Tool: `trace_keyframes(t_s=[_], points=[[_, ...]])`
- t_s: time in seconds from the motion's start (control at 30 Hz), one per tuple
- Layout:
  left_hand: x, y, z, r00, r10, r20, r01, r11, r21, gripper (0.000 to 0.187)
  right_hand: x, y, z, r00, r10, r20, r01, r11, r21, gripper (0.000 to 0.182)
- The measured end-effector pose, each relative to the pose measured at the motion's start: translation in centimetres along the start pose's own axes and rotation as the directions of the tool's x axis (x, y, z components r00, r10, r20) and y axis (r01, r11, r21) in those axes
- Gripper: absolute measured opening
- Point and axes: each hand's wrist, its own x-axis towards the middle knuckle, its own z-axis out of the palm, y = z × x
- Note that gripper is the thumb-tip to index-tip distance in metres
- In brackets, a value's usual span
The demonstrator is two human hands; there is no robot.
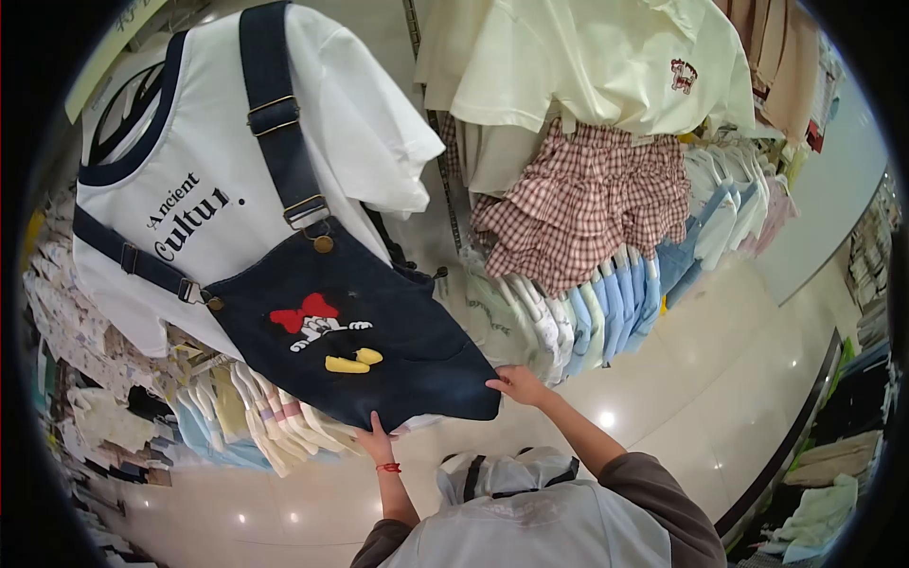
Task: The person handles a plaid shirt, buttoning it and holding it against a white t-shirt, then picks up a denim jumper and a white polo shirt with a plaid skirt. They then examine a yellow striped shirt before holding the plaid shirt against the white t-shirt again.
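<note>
A white T-shirt (336, 114) with navy neckband and black lettering hangs on a dark hanger at upper left. Over it are navy dungarees (417, 346) with buckled straps and a cartoon motif with red bow and yellow shoes. My left hand (376, 439), a red string bracelet at its wrist, grips the bottom hem, thumb in front and the other fingers hidden behind the cloth. At the right lower corner my right hand (518, 385) pinches the dungarees' edge. Between both hands the hem is spread out toward me.
To the right hang a cream shirt (606, 66) and a red checked ruffled skirt (592, 199). Below are rails of blue garments (615, 303) and pale striped garments (284, 417). Folded clothes (833, 459) lie on a display at far right, beyond the shiny tiled floor (663, 417).
</note>
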Motion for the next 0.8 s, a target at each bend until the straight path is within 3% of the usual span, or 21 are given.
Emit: trace_keyframes(t_s=[0.1,0.13,0.23,0.37,0.43,0.53,0.63,0.73,0.8], points=[[-2.9,1.2,1.3,0.977,0.106,-0.183,-0.079,0.986,0.146,0.045,-0.2,0.8,-2.1,1.0,-0.018,-0.003,0.018,0.995,0.094,0.03],[-4.3,4.2,2.0,0.957,0.141,-0.254,-0.121,0.988,0.095,0.028,-0.3,0.9,-2.8,1.0,-0.014,0.004,0.014,0.991,0.132,0.028],[-6.0,8.8,2.8,0.926,0.292,-0.237,-0.277,0.956,0.098,0.021,0.0,0.7,-4.6,1.0,-0.004,0.024,-0.004,0.958,0.287,0.02],[-6.4,16.9,6.2,0.874,0.485,0.007,-0.485,0.874,-0.008,0.019,1.0,-0.3,-6.3,0.998,0.004,0.061,-0.027,0.925,0.38,0.015],[-6.3,18.9,8.7,0.792,0.601,0.107,-0.599,0.799,-0.057,0.018,1.6,-0.4,-6.4,0.998,0.025,0.06,-0.05,0.888,0.457,0.014],[-6.7,21.9,12.9,0.708,0.659,0.254,-0.63,0.752,-0.196,0.018,1.8,-2.1,-8.9,0.999,-0.028,0.027,0.012,0.884,0.467,0.012],[-6.6,24.6,16.1,0.604,0.713,0.357,-0.672,0.696,-0.253,0.02,2.1,-3.6,-13.2,0.996,-0.051,-0.075,0.079,0.89,0.449,0.012],[-5.3,29.5,19.0,0.464,0.805,0.37,-0.753,0.578,-0.314,0.022,2.0,-4.3,-18.4,0.944,-0.07,-0.321,0.192,0.91,0.368,0.011],[-4.5,33.2,20.6,0.478,0.784,0.395,-0.743,0.601,-0.294,0.03,1.4,-4.7,-22.4,0.898,-0.042,-0.438,0.228,0.895,0.382,0.01]])
